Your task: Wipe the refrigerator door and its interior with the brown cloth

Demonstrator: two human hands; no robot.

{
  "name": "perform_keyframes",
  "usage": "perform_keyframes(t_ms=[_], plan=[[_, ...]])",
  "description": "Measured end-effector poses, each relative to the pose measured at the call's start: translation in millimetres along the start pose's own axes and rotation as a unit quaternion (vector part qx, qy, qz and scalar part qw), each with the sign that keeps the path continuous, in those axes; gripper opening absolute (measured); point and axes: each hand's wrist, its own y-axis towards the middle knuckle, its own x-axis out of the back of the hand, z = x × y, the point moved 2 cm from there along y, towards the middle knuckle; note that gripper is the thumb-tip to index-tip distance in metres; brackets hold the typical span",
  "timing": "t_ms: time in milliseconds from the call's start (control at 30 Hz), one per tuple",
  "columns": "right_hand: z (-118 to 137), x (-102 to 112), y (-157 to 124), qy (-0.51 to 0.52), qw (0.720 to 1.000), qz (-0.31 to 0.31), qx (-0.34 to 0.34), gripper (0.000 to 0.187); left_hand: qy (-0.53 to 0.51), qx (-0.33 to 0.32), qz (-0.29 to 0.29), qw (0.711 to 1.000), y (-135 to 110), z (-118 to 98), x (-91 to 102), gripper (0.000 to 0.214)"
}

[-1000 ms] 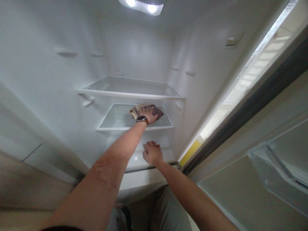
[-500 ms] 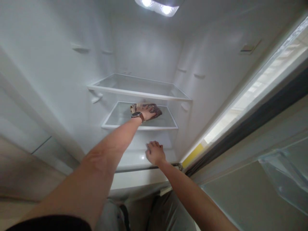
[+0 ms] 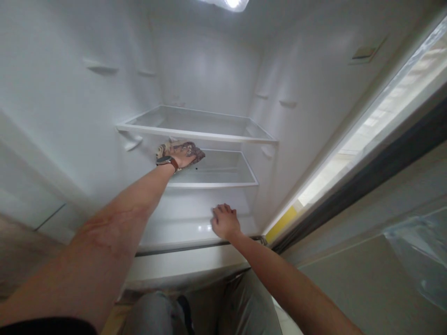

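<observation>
Under my left hand (image 3: 183, 157) is a crumpled brown-and-beige patterned cloth (image 3: 166, 149). The hand presses it against the lower glass shelf (image 3: 226, 168) of a refrigerator, near the shelf's left side, and partly hides it. A watch with a brown strap (image 3: 166, 161) is on that wrist. Below the shelf, my right hand (image 3: 226, 222) rests palm down on the white refrigerator floor (image 3: 185, 214). Its fingers are a little bent and slightly apart, with nothing seen in them.
An upper glass shelf (image 3: 195, 122) spans the refrigerator just above my left hand. Moulded supports (image 3: 101, 68) stick out from the side walls. A lamp (image 3: 230, 3) shines at the top. The opened door (image 3: 366, 274) stands at the right, with clear plastic film (image 3: 415, 251) on it.
My left hand has slid the cloth leftward along the lower shelf, from its middle to its left side. A small dark spot now shows beside the cloth. My right hand stays in place.
</observation>
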Motion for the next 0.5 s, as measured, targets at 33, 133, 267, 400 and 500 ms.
perform_keyframes(t_ms=[33, 133, 267, 400, 500], plan=[[-0.1, -0.4, 0.2, -0.001, 1.000, 0.000, 0.000, 0.043, -0.010, 0.010, 0.007, 1.000, 4.9, -7.8, -2.2, 0.098], [-0.4, -1.7, 0.6, -0.002, 1.000, 0.003, 0.000, 0.044, -0.026, 0.019, 0.024, 0.999, 13.9, -47.0, -10.5, 0.098], [-1.2, -2.2, 1.0, -0.001, 1.000, 0.000, 0.000, 0.044, -0.036, -0.078, 0.001, 0.996, 7.0, -134.8, -23.2, 0.091], [-0.8, -1.6, 0.8, -0.006, 1.000, 0.000, -0.003, 0.040, -0.050, -0.171, 0.010, 0.984, -16.7, -211.6, -30.8, 0.088], [-0.4, -0.8, 0.1, -0.011, 1.000, 0.000, -0.009, 0.036, -0.050, -0.190, 0.013, 0.980, -35.1, -228.6, -30.4, 0.084]])
